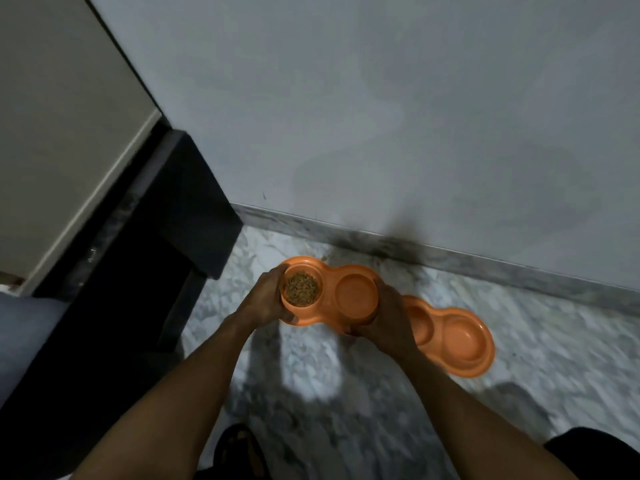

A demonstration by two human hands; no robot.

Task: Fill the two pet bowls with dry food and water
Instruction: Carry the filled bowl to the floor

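Note:
I hold an orange double pet bowl point(346, 275) above the floor with both hands. My left hand point(268, 299) grips its left end and my right hand point(388, 313) grips its right end. Brown dry food point(301, 288) fills the left cup. The right cup point(356, 291) looks smooth and orange; whether it holds water I cannot tell. A second orange double bowl point(457, 341) lies on the marble floor to the right, partly hidden behind my right hand, with nothing visible in its cups.
A grey wall point(381, 116) with a marble skirting point(485, 268) stands just behind the bowls. A dark plinth point(194, 202) under a pale cabinet point(62, 133) rises at the left. A black sandal point(239, 452) shows at the bottom edge.

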